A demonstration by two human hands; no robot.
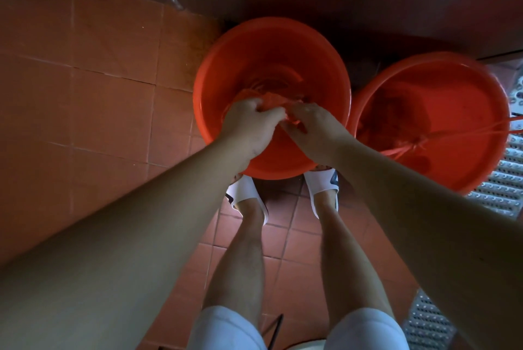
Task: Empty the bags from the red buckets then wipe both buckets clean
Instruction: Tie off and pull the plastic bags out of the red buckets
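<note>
Two red buckets on a tiled floor (85, 72), both not yet emptied. Item one, my left hand (249, 126): fingers curled tight into the bunched red bag (276, 102) inside the left bucket (215, 78), gripping it at the bundle's near-left side. Item two, my right hand (311, 129): pinching the same bag just beside the left, thumb and fingers closed on loose red film. Risk, as I judge it: thin plastic pulled two ways between my hands may tear and spill its contents, which I cannot see, back into the bucket. Item three, the right bucket (458, 86): its bag (396, 112) lies inside, tied by red string (418, 146) stretched across the rim toward the metal grating (506, 188). Risk: that taut string may snag and tip the bucket when the bag is lifted.
</note>
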